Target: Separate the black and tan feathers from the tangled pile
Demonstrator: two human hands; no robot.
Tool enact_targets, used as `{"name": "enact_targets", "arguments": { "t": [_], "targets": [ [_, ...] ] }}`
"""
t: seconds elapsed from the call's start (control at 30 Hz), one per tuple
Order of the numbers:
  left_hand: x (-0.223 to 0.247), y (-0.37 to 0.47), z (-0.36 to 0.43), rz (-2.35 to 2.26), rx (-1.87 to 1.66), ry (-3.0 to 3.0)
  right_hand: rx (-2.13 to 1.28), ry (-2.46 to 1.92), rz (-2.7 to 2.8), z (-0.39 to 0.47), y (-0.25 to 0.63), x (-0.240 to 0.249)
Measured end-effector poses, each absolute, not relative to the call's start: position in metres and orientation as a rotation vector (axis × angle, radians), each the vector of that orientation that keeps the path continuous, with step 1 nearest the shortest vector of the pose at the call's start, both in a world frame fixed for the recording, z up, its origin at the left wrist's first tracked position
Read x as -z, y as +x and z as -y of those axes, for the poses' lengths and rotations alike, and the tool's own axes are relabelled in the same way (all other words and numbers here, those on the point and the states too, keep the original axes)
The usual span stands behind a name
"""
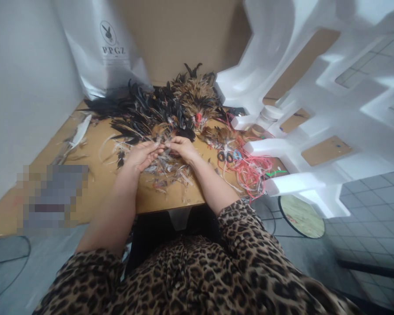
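Note:
My left hand (146,155) and my right hand (181,148) are close together over the wooden table (113,188), fingers pinched. Between their fingertips is a small tuft of brown feathers (160,131); its base is too small to make out. Just behind lies a heap of long black feathers (151,103). A bundle of brown feathers (197,96) with a red tie stands behind and to the right. Below my hands, loose small feathers (164,173) are scattered on the table. Another brown bunch (216,136) lies to the right of my right hand.
Scissors (225,157) and tangled red strings (252,170) lie at the right. White foam pieces (279,148) rise over the table's right side, beside a jar (269,114). A white bag (113,61) stands at the back left. White feathers (81,131) lie at the left.

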State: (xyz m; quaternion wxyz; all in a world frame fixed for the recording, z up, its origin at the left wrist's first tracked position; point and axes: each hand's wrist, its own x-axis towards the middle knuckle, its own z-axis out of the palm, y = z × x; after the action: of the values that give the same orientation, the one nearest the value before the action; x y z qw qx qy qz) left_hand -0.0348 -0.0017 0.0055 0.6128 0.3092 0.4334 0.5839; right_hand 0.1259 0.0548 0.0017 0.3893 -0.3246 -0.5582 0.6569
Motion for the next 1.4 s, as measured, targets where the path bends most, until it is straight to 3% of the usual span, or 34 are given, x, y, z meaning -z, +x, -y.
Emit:
{"name": "enact_targets", "arguments": {
  "t": [0.3, 0.67, 0.9, 1.2, 1.4],
  "targets": [
    [-0.007, -0.032, 0.002, -1.019, -1.330, 0.711, -1.501, -0.852, 1.523, -0.045, 0.117, -0.003],
    [-0.007, -0.031, 0.003, -1.044, -1.346, 0.738, -0.942, -0.823, 1.789, -0.050, 0.116, 0.004],
    [-0.008, -0.031, 0.003, -1.083, -1.351, 0.728, -0.994, -0.828, 1.830, -0.049, 0.116, 0.002],
    [-0.008, -0.030, 0.003, -1.090, -1.357, 0.725, -1.608, -0.906, 1.321, -0.050, 0.115, -0.002],
    [-0.008, -0.031, 0.003, -1.054, -1.352, 0.687, -1.505, -0.881, 1.461, -0.049, 0.118, -0.003]
  ]
}}
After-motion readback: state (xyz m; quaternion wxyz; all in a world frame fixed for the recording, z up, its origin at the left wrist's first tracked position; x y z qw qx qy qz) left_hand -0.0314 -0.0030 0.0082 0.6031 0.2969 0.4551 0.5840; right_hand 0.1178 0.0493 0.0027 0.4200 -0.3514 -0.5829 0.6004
